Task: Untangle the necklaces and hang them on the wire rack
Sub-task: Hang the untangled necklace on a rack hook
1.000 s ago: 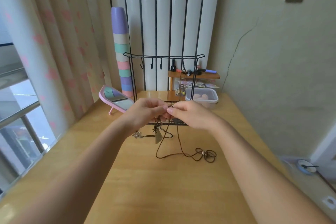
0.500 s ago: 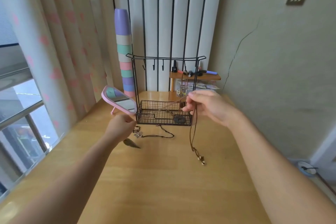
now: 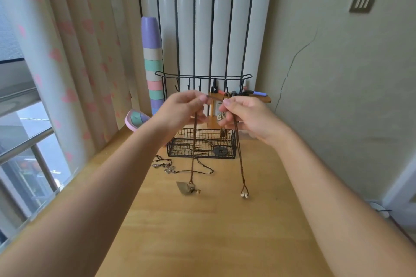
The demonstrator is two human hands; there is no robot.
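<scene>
Wooden counter (image 3: 202, 231) in a corner, heart-print curtain (image 3: 67, 63) far left. Then a pink-framed mirror (image 3: 135, 119) and a tall stack of pastel cups (image 3: 153, 63) at the back.

Left hand (image 3: 182, 110) is raised in front of the black wire rack (image 3: 202, 144), its fingers (image 3: 202, 98) pinching the brown cord necklace (image 3: 193, 153). A short taut run of cord goes across to the right hand (image 3: 249, 117), whose fingers (image 3: 226, 102) also pinch the cord.

The necklace is a thin brown cord with two strands hanging down, one under each hand. The left strand ends in a flat leaf-shaped pendant (image 3: 183, 188), the right in small pale beads (image 3: 244, 194). Both ends are down near the counter; can't tell if they touch.

A second black cord necklace with silver charms (image 3: 171, 168) lies loose on the counter, just in front of the rack's left corner. A dark round disc pendant (image 3: 220, 150) sits in the rack's basket.
</scene>
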